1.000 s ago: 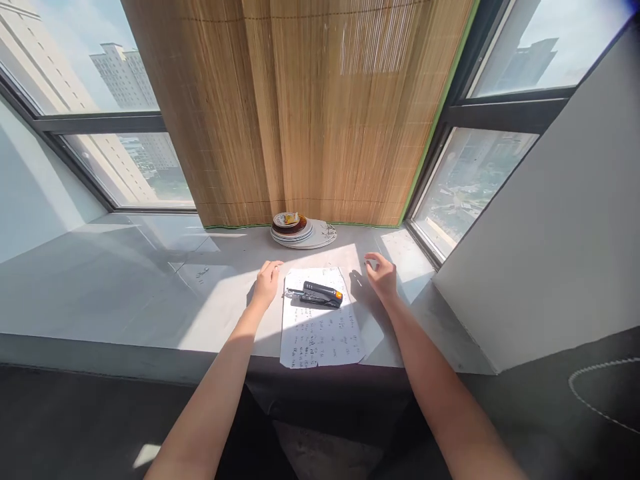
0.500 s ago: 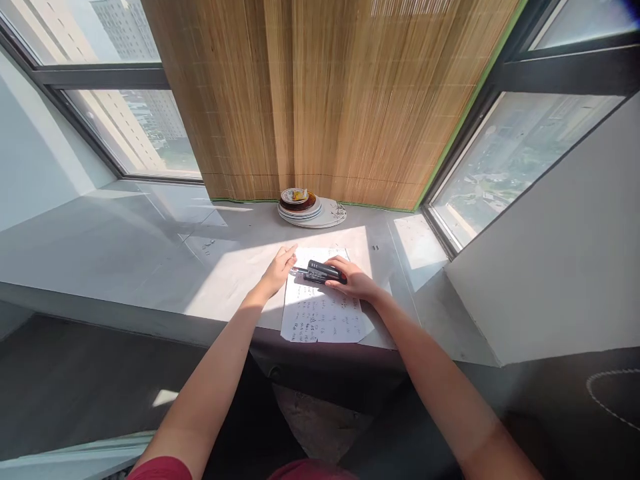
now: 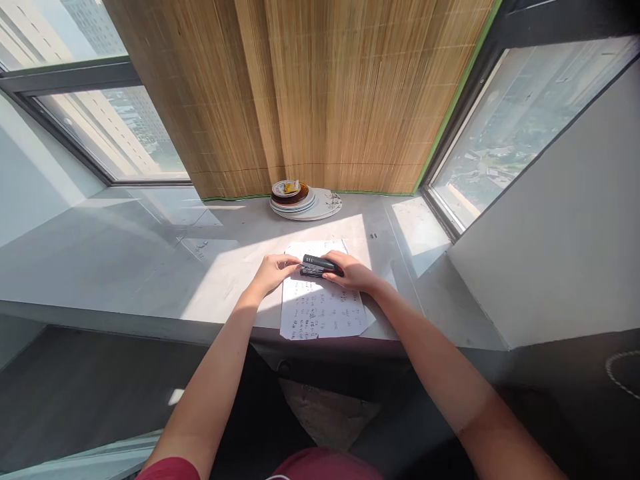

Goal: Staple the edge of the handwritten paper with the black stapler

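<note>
A black stapler (image 3: 320,262) lies above a sheet of handwritten paper (image 3: 325,313). My right hand (image 3: 349,272) is closed round the right end of the stapler, thumb on the near side and fingers over the top. At its left end, the fingertips of my left hand (image 3: 274,272) are pinched together against the metal part. What lies exactly between those left fingertips is too small to make out. Writing in dark and reddish ink runs down the paper, and the sheet's upper part is in bright sunlight.
Behind the paper stands a stack of plates (image 3: 295,200), with a small yellow packet (image 3: 290,189) on top. Several staples (image 3: 373,235) lie on the grey sill (image 3: 225,267) to the right. A bamboo blind (image 3: 310,100) hangs at the back between windows.
My left fingers have closed in on the stapler's left end, where a metal part stuck out further before. The stapler and right hand have shifted slightly; the view has tilted a little.
</note>
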`<state>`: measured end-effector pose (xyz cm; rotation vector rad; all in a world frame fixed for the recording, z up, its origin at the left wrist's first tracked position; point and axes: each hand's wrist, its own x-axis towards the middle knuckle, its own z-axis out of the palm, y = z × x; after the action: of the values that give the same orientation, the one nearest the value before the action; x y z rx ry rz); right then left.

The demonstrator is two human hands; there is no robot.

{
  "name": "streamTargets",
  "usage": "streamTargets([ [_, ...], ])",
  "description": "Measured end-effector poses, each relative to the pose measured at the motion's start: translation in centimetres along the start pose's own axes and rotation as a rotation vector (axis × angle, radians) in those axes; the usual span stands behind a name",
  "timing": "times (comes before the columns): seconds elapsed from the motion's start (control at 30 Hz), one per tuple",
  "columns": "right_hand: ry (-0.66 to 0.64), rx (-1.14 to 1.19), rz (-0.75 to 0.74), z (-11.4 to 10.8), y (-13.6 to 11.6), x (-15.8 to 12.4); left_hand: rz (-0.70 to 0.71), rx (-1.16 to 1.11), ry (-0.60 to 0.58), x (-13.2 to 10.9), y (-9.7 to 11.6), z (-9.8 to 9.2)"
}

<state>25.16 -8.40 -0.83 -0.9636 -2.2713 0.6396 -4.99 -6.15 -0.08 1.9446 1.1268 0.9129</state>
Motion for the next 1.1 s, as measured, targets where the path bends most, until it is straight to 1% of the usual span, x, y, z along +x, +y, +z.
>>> streamTargets([
  [0.1,-0.002,-0.007,0.003,0.1,0.2,0.0,-0.034,-0.023,-0.033,0.0,0.4,-0.1],
  [0.27,-0.002,-0.018,0.005,0.1,0.4,0.0,-0.027,-0.015,-0.049,-0.2,0.4,-0.2],
  [0.47,0.012,-0.023,-0.012,0.1,0.6,0.1,-0.006,-0.023,0.014,-0.3,0.1,-0.1],
  [0.6,0.011,-0.012,-0.015,0.2,0.8,0.1,-0.016,-0.031,0.012,-0.3,-0.1,0.0],
  [0.7,0.009,-0.008,-0.013,0.3,1.0,0.1,0.001,0.007,0.057,-0.3,-0.1,0.0],
  [0.8,0.014,-0.013,0.000,0.3,1.2,0.1,0.015,0.038,0.146,-0.2,0.1,0.0],
  [0.87,0.015,-0.018,0.011,0.4,1.3,0.1,0.014,-0.003,0.222,-0.1,0.2,0.0],
  [0.93,0.012,-0.021,0.016,0.4,1.4,0.1,-0.021,-0.096,0.280,0.1,0.1,-0.2],
  [1.03,0.009,-0.020,0.017,0.3,1.4,0.1,-0.077,-0.196,0.291,0.3,-0.2,-0.3],
  [1.1,0.011,-0.023,0.019,0.3,1.3,0.1,-0.062,-0.200,0.260,0.4,-0.5,-0.3],
])
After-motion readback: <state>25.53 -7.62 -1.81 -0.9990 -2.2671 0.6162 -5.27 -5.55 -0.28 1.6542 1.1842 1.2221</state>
